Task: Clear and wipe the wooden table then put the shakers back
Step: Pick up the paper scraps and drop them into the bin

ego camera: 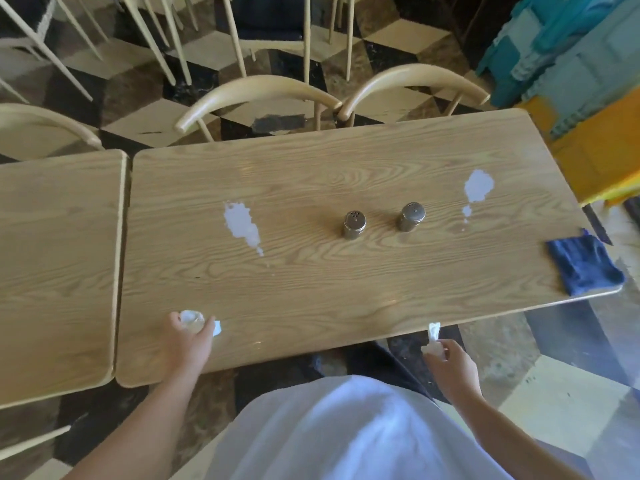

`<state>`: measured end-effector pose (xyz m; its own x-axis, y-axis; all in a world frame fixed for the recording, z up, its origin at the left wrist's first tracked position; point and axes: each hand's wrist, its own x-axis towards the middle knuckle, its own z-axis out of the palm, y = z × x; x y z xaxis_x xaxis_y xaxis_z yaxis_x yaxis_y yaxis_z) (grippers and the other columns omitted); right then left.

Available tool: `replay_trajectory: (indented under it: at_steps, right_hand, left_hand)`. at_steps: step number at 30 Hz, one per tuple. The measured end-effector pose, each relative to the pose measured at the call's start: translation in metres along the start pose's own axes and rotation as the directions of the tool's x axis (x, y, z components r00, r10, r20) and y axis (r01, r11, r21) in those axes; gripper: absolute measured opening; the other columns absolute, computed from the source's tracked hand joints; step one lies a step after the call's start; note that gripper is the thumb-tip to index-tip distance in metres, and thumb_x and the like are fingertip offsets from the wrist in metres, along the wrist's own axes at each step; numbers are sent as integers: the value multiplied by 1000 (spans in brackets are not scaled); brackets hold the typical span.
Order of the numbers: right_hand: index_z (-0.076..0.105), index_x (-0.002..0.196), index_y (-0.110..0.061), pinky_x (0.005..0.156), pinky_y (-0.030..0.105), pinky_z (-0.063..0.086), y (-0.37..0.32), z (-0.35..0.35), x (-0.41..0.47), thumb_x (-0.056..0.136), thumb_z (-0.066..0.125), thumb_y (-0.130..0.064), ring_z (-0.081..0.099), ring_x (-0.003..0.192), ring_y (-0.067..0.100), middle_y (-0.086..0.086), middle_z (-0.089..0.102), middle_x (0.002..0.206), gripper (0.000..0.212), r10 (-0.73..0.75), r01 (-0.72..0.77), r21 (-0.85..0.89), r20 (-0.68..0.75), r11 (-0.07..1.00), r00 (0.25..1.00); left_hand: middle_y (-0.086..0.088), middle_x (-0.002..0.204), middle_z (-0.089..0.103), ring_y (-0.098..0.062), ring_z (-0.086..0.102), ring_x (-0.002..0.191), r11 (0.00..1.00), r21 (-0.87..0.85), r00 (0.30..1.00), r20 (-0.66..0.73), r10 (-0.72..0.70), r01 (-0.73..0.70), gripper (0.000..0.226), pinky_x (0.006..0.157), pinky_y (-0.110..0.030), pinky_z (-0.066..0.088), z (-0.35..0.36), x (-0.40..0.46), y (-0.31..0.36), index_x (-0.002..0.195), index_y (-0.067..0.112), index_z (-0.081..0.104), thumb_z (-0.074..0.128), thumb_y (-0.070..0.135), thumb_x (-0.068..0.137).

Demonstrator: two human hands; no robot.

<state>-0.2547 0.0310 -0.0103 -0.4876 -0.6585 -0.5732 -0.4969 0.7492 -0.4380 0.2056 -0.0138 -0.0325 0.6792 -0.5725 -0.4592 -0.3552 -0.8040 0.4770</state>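
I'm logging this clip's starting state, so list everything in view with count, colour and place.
wooden table: 1, light wood, centre
second table: 1, light wood, butted against its left end
shakers: 2, metal, upright mid-table, apart
white spills: 2, one left of the shakers, one right
blue cloth: 1, dark blue, right end, near corner
chairs: 2 pale wood at the far side; more behind and at left
small cup: 1, clear, near edge, in the left hand, white tissue beside it
crumpled tissue: 1, white, off the near edge, in the right hand
left hand: grips the cup
right hand: pinches the tissue
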Motion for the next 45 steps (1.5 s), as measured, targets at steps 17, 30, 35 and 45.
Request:
replay_trajectory:
  at_steps: [17, 30, 35, 45]
  right_hand:
    - [64, 87, -24, 68, 37, 57, 61, -18, -55, 91, 60, -17, 71, 68, 18, -4, 73, 75, 9, 211, -195, 235, -46, 952, 976]
    - [62, 112, -3, 69, 26, 48, 187, -89, -56, 94, 60, -4, 64, 91, 26, 11, 65, 102, 19, 396, -362, 260, -91, 895, 914]
    - [45, 102, -22, 62, 40, 53, 230, -123, -46, 95, 38, -10, 67, 77, 29, 7, 63, 95, 16, 445, -344, 431, -156, 834, 882]
    - [62, 75, -17, 61, 27, 44, 303, -172, -46, 87, 42, -26, 57, 69, 13, -1, 63, 76, 25, 493, -411, 460, -70, 787, 867]
  left_hand:
    - [-2, 106, 67, -26, 66, 85, 859, -85, 795, 342, 501, -505, 11, 75, -39, 53, 55, -98, 57, 94, 11, 52, 54, 1, 90]
    - [-3, 86, 61, -30, 55, 73, 407, 345, 512, 739, 437, -846, 33, 55, -35, 32, 177, -250, 158, 105, 23, 37, 60, 30, 82]
    - [-12, 133, 35, -25, 52, 83, 145, 290, 319, 914, 251, -946, 51, 62, -34, 43, 233, -338, 183, 123, 22, 33, 42, -3, 80]
    - [-1, 117, 37, -25, 59, 85, 8, 188, 187, 967, 170, -982, 46, 69, -41, 63, 328, -486, 145, 103, 31, 36, 48, -10, 88]
